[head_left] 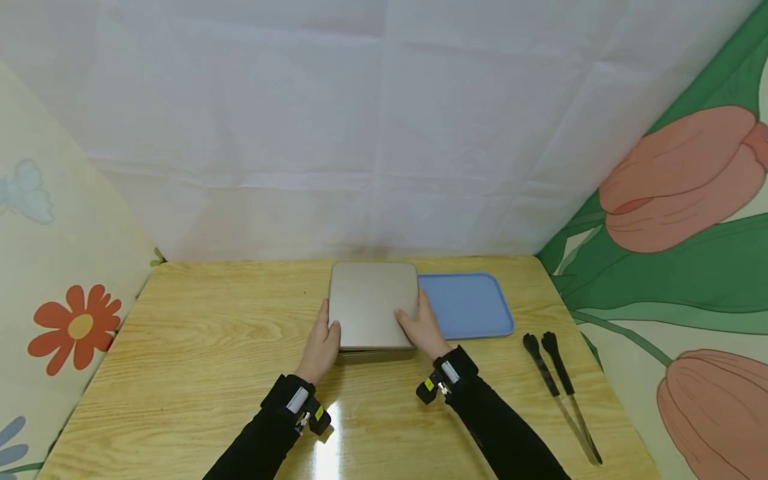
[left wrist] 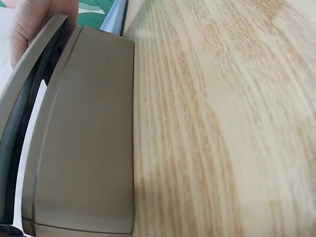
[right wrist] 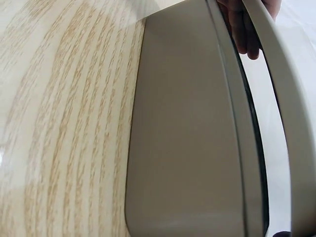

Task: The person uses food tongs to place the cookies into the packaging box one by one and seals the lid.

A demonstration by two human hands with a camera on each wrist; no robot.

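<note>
A greyish-beige square lid (head_left: 372, 303) is raised a little off its matching box base (head_left: 375, 357), which sits on the wooden table. Both wrist views show a narrow gap between the lid (right wrist: 291, 108) and the base (left wrist: 86, 138), with white showing through. My left hand (head_left: 321, 347) grips the lid's left side, thumb near its top edge. On the opposite side my right hand (head_left: 425, 327) holds the lid with the thumb over its top; its fingers (left wrist: 34, 24) show at the lid's edge in the left wrist view. The inside of the box is hidden.
Just right of the box lies a blue tray (head_left: 471, 307), partly behind my right hand. Black-handled metal tongs (head_left: 563, 393) lie farther right on the table (head_left: 210, 373). A white cloth (head_left: 270, 133) hangs behind, with flower-printed panels at both sides.
</note>
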